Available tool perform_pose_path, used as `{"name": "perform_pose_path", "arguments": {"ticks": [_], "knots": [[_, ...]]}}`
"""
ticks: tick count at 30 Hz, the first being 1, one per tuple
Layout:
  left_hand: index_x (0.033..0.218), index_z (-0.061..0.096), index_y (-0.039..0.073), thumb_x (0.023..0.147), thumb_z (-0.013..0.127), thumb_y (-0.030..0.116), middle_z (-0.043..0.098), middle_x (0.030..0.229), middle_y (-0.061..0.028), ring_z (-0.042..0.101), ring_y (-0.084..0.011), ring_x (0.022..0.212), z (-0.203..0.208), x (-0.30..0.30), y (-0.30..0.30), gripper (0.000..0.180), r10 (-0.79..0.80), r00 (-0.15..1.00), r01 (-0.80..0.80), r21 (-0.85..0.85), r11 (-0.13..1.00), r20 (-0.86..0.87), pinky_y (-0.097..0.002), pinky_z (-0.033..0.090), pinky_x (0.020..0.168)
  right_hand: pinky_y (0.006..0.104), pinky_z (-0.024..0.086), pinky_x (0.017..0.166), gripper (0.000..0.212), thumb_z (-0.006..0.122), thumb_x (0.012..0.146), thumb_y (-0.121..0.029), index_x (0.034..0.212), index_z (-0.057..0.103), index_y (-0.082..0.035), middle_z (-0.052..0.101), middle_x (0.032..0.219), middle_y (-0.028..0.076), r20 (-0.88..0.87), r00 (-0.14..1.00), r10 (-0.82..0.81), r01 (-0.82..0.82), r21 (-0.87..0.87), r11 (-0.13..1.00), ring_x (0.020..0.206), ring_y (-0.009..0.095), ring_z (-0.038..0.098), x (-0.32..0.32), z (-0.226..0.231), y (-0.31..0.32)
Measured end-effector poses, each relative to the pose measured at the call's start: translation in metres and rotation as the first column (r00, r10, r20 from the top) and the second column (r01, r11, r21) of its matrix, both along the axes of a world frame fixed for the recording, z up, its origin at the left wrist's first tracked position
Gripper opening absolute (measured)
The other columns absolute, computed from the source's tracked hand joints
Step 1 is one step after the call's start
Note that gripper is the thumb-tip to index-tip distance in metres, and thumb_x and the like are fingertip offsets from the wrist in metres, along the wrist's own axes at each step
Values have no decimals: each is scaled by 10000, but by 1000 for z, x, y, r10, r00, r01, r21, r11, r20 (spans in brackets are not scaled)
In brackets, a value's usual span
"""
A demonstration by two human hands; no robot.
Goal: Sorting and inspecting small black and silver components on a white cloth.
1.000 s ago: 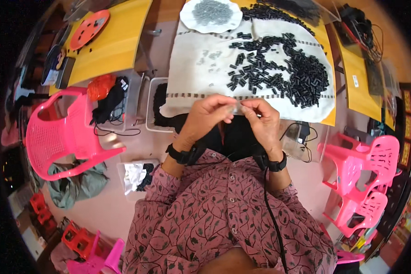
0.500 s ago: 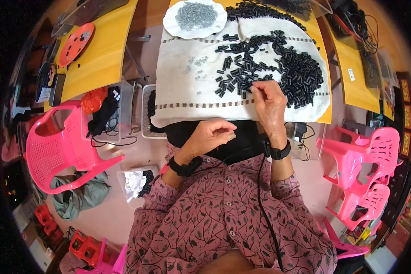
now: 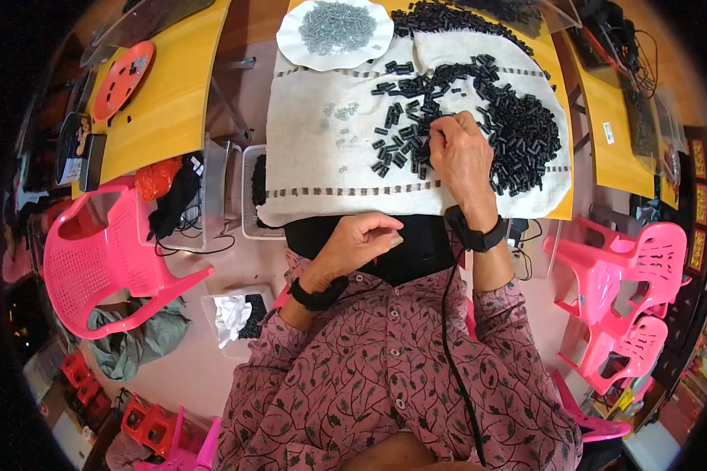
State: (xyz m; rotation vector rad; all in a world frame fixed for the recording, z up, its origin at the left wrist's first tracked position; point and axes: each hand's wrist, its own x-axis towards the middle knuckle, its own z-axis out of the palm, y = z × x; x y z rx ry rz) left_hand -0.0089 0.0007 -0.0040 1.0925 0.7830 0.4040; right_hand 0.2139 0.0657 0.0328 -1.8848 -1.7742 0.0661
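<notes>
1. Right hand (image 3: 462, 153), upper centre: had left the left hand's side since a second earlier, bringing pieces within reach; fingertips bunched, any pinched piece indiscernible.
2. Left hand (image 3: 361, 245), mid-frame: fingers curled toward thumb; contents undeterminable.
3. Black tubes (image 3: 526, 133), upper right: short, glossy, heaped loosely on white cloth (image 3: 298, 149).

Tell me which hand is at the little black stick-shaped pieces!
The bare right hand: it's over small black rod-shaped pieces on the striped white cloth. The bare left hand is off the cloth.
</notes>
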Motion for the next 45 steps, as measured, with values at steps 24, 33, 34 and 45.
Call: {"name": "perform_pose_path", "arguments": {"ticks": [24,33,34,45], "knots": [[1113,649,-12,950,620,107,677,827,-49,660,-104,703,19,-4,5,205,18,1000,-17,-113,993,2,-241,556,634,455,503,631,86,647,834,-62,837,589,2,609,868,174,72,992,106,-106,7,994,743,388,632,1,11,5],[1037,669,1,943,603,81,675,806,-34,639,-79,648,31,14,9,140,307,951,-309,51,950,42,-200,508,571,297,508,584,116,687,852,-50,924,629,20,650,755,112,-588,805,-78,-1,-133,991,630,169,631,-16,11,-73],[1016,673,18,912,631,59,660,793,-42,628,-96,649,31,21,13,120,373,928,-371,126,920,9,-227,492,562,297,508,584,116,687,852,-50,924,629,20,650,755,112,-590,803,-81,4,-131,991,630,169,631,-17,8,-79],[983,659,35,782,739,36,600,824,-108,620,-194,658,7,52,42,217,637,763,-256,852,456,-111,-302,478,562,281,512,607,136,695,853,-55,954,650,25,660,814,108,-701,709,-77,14,-95,995,673,151,644,-20,-9,-97]]}}
